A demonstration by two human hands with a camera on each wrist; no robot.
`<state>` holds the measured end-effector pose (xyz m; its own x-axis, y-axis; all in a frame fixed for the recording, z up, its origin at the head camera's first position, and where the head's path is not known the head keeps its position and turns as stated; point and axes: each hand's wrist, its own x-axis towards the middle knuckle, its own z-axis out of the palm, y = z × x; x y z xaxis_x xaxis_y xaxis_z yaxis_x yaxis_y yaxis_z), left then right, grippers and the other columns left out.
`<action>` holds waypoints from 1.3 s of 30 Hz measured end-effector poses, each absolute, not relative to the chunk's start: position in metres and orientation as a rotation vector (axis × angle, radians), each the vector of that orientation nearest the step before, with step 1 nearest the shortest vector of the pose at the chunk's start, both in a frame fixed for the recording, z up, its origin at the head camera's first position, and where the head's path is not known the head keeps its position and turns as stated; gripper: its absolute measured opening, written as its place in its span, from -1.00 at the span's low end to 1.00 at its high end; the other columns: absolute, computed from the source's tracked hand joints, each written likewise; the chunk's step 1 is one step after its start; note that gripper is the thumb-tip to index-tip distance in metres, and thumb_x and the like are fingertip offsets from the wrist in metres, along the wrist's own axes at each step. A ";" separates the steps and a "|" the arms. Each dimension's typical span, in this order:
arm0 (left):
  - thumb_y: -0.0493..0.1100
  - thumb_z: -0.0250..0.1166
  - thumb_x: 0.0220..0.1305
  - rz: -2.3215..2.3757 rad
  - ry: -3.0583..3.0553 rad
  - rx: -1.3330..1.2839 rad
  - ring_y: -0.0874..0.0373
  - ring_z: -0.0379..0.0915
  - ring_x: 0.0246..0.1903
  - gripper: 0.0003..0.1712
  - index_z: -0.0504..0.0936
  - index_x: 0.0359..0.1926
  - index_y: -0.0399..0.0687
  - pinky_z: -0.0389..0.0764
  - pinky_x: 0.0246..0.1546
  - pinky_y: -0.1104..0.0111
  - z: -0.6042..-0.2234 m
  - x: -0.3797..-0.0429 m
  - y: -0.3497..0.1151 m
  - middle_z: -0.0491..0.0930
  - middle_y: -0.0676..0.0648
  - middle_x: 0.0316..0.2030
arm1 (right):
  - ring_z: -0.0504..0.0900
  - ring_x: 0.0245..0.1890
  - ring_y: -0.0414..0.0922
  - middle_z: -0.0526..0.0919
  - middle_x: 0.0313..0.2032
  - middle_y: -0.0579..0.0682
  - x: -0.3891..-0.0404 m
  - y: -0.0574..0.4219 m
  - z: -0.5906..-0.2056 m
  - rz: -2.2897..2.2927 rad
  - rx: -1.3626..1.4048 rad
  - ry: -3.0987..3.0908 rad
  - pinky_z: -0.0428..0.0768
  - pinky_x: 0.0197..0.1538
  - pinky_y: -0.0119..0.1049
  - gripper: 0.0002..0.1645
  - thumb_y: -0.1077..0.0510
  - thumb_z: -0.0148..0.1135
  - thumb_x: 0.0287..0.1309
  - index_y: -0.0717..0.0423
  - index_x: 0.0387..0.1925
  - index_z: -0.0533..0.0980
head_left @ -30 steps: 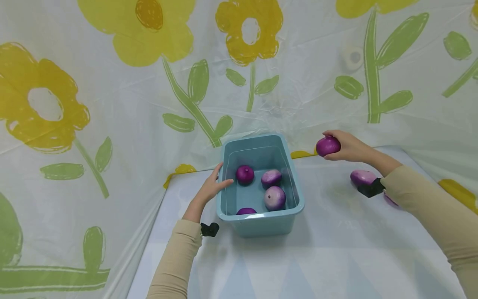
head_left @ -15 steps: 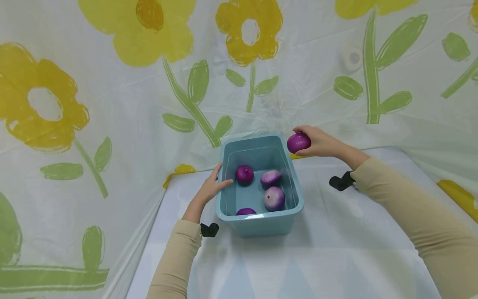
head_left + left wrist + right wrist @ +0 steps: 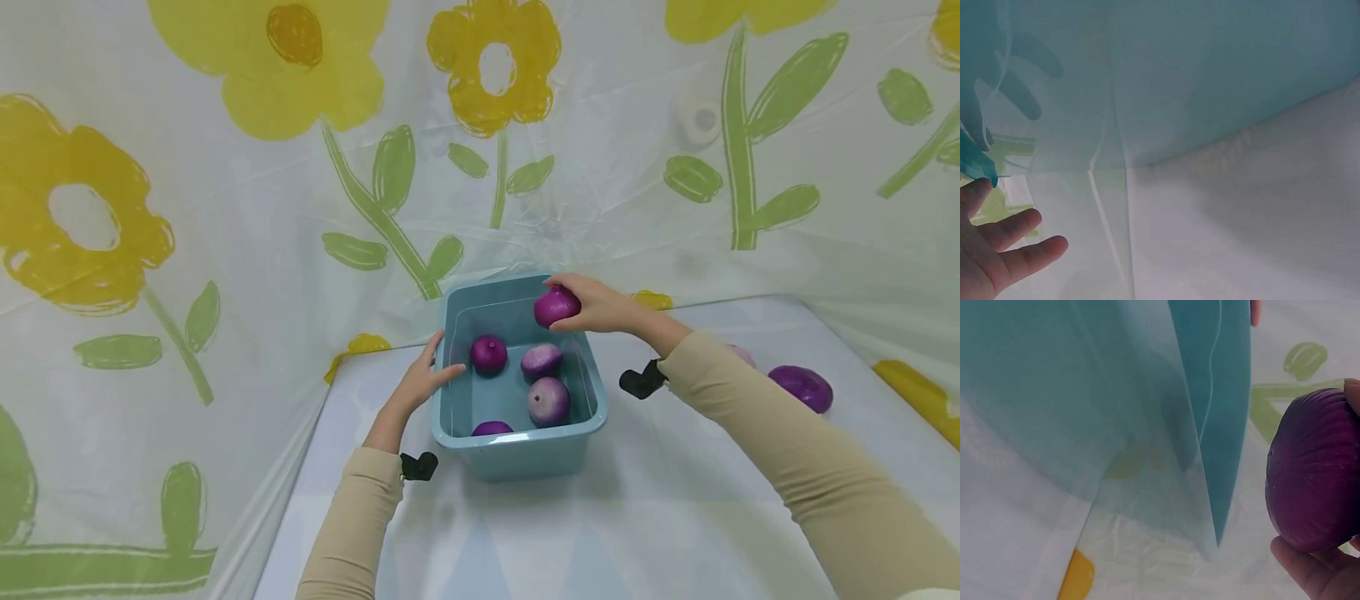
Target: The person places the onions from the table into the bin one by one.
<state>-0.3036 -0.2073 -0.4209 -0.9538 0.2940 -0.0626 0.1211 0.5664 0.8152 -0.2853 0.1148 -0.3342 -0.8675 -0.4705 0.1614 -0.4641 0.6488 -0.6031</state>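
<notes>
My right hand (image 3: 600,307) grips a purple onion (image 3: 557,307) between thumb and fingers, over the back right rim of a light blue plastic bin (image 3: 525,457). In the right wrist view the onion (image 3: 1316,472) fills the right side, fingertips at its top and bottom. My left hand (image 3: 420,379) is at the bin's left rim, its thumb over the inside. The left wrist view shows this hand's fingers (image 3: 1025,259) straight and spread beside the bin wall. Several onions lie in the bin: a dark one (image 3: 488,355), two paler ones (image 3: 549,402) and one partly hidden behind the front wall (image 3: 492,428).
To the right, a purple onion (image 3: 801,389) lies on the pale table (image 3: 675,483), and a paler onion (image 3: 741,356) is mostly hidden by the right sleeve. A curtain with large yellow flowers (image 3: 495,192) hangs behind the table.
My right hand has carried the onion leftward from the right side of the table to the bin's back right rim. My left hand has stayed at the left rim.
</notes>
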 end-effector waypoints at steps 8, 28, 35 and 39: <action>0.19 0.23 0.11 1.334 2.607 0.347 -0.21 -0.01 0.32 -0.03 -0.13 0.42 0.26 0.17 0.17 -0.16 -0.421 -0.304 -0.208 0.04 -0.15 0.37 | 0.31 0.19 0.15 0.28 0.24 0.19 -0.286 0.094 -0.334 -1.018 -0.871 2.764 0.38 0.15 0.06 -0.13 -0.02 0.29 0.02 0.22 0.28 0.15; 0.20 0.21 0.10 1.335 2.608 0.347 -0.21 -0.05 0.33 -0.05 -0.12 0.41 0.29 0.17 0.16 -0.18 -0.422 -0.302 -0.209 0.03 -0.13 0.38 | 0.19 0.23 0.21 0.18 0.29 0.25 -0.266 0.183 -0.325 -1.019 -0.526 2.918 0.23 0.17 0.22 -0.11 -0.03 0.27 0.05 0.19 0.31 0.10; 0.20 0.21 0.10 1.339 2.604 0.363 -0.22 -0.05 0.33 -0.05 -0.11 0.41 0.29 0.18 0.14 -0.19 -0.422 -0.303 -0.209 0.04 -0.13 0.37 | 0.19 0.20 0.25 0.18 0.25 0.31 -0.248 0.234 -0.329 -0.994 -0.395 2.957 0.20 0.16 0.26 -0.14 -0.02 0.24 0.08 0.25 0.29 0.10; 0.20 0.21 0.10 1.335 2.611 0.369 -0.22 -0.03 0.32 -0.05 -0.11 0.41 0.29 0.20 0.14 -0.19 -0.421 -0.303 -0.208 0.05 -0.13 0.37 | 0.19 0.19 0.27 0.18 0.24 0.35 -0.238 0.261 -0.338 -0.982 -0.336 2.975 0.20 0.14 0.27 -0.14 0.00 0.24 0.08 0.31 0.28 0.09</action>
<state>-0.3025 -0.2081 -0.4214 -0.9517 0.3025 -0.0519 0.1351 0.5647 0.8142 -0.2377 0.2610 -0.3376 -0.9772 -0.1985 0.0753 -0.2043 0.7830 -0.5875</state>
